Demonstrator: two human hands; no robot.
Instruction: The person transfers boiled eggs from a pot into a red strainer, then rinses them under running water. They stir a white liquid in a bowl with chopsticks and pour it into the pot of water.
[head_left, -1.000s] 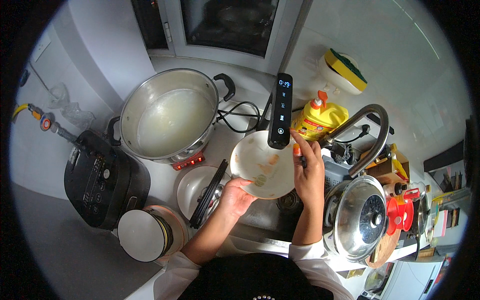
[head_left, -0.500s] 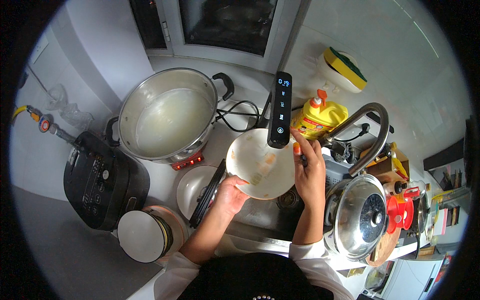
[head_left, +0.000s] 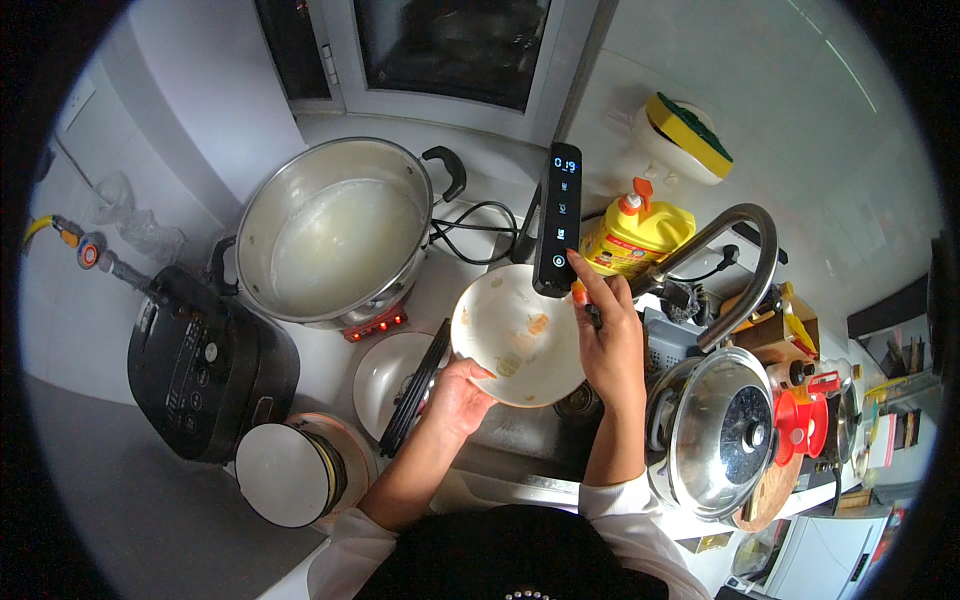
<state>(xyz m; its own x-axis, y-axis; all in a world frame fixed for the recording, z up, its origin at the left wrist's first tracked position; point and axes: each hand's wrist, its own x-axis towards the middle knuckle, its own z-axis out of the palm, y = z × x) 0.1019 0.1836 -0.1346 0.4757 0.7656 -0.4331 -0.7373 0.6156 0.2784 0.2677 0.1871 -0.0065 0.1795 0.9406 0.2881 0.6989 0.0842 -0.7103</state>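
My left hand (head_left: 464, 398) is closed on the near-left rim of a white dish (head_left: 520, 340) with a thin brown edge and faint orange and green marks inside. The dish is tilted up over the sink. My right hand (head_left: 612, 335) is at the dish's right side, its index finger stretched to the lower end of a black touch panel (head_left: 559, 220) with lit symbols. That fingertip appears to touch the panel. The other fingers are bent and partly hidden, with a small dark patch beside them that I cannot make out.
A large steel pot (head_left: 340, 235) of cloudy liquid stands at the back left, by a black cooker (head_left: 200, 370). Stacked bowls (head_left: 283, 475), black chopsticks (head_left: 415, 385) and a white plate (head_left: 375, 375) lie left. Right are a yellow bottle (head_left: 640, 238), curved tap (head_left: 765, 250) and lidded pot (head_left: 715, 435).
My right index finger has moved left from the panel's edge onto its lower face. The dish has shifted slightly down and left, with my left hand still on its rim.
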